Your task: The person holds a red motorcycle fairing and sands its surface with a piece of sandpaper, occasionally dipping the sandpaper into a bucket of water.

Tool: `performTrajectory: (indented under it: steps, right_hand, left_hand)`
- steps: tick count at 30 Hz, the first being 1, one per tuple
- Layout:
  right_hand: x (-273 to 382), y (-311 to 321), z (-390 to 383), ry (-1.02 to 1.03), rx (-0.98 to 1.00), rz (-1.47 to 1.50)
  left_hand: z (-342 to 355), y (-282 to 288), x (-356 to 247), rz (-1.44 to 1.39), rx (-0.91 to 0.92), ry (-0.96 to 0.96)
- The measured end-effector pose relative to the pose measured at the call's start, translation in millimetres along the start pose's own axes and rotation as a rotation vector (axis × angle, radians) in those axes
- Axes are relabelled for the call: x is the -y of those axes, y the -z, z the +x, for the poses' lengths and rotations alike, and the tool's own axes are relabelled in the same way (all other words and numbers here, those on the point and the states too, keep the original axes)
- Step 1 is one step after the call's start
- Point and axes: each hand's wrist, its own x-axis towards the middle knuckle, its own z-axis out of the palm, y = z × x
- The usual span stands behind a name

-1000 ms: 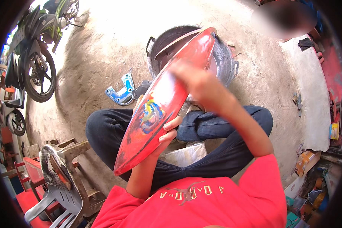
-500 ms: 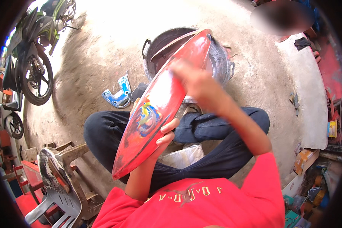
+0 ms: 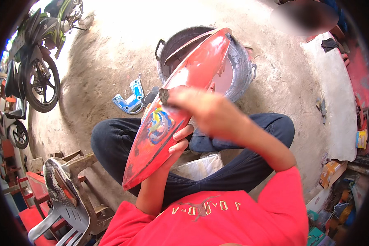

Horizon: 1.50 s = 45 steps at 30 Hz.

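A long red panel (image 3: 205,57), pointed at both ends, slants over my crossed legs, with a worn multicoloured patch on its lower half. My left hand (image 3: 178,141) grips it from underneath, fingertips over the right edge. My right hand (image 3: 205,106), blurred, presses a small dark piece, perhaps abrasive paper or a pad (image 3: 164,96), on the panel just above that patch. Behind the panel is a large dark tub (image 3: 244,74) with pinkish-grey liquid. A blue and white part (image 3: 132,102) lies on the floor left of it, next to a dark grey object.
Two motorbikes (image 3: 45,82) stand at left. A grey plastic chair (image 3: 65,197) leans beside wooden framing at lower left, near red chairs. A pale raised ledge (image 3: 336,119) runs along the right, with a box (image 3: 330,174) and piled clutter. A blurred area covers the top right.
My right hand has moved down and left along the panel toward the coloured patch, and the dark piece under it now shows. The panel has shifted very little.
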Motion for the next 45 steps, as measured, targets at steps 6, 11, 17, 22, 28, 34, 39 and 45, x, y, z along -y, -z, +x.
performTrajectory:
  steps: [6, 11, 17, 22, 28, 34, 39, 45]
  right_hand:
    - [-43.4, 6.1, -4.8, -0.137, -0.156, -0.091]
    - [-67.0, 28.4, -5.2, -0.383, -0.414, 0.108]
    - [-59.9, 39.7, 3.8, -0.634, -0.343, 0.027]
    - [-12.8, 9.5, -0.9, 0.0, 0.032, -0.059]
    - [-27.3, 17.2, 4.0, -0.613, -0.059, 0.158]
    - [-57.0, 23.6, -5.6, -0.158, -0.273, -0.082]
    - [-79.1, 44.8, -3.9, -0.548, -0.526, 0.179]
    - [-50.2, 22.1, -4.9, -0.283, -0.211, -0.096]
  left_hand:
    - [5.2, -1.2, -0.6, 0.039, 0.081, 0.095]
    - [6.6, -6.7, 0.2, -0.001, 0.092, 0.119]
    - [4.1, -4.0, 3.6, -0.025, 0.069, 0.08]
    - [4.2, -1.5, 2.1, -0.017, 0.107, 0.083]
    - [4.5, -5.1, 0.5, -0.009, 0.093, 0.074]
    - [4.6, -1.3, 2.7, -0.009, 0.098, 0.092]
    - [4.3, -0.3, 4.1, -0.024, 0.088, 0.086]
    - [3.5, -0.9, 2.5, 0.003, 0.09, 0.095]
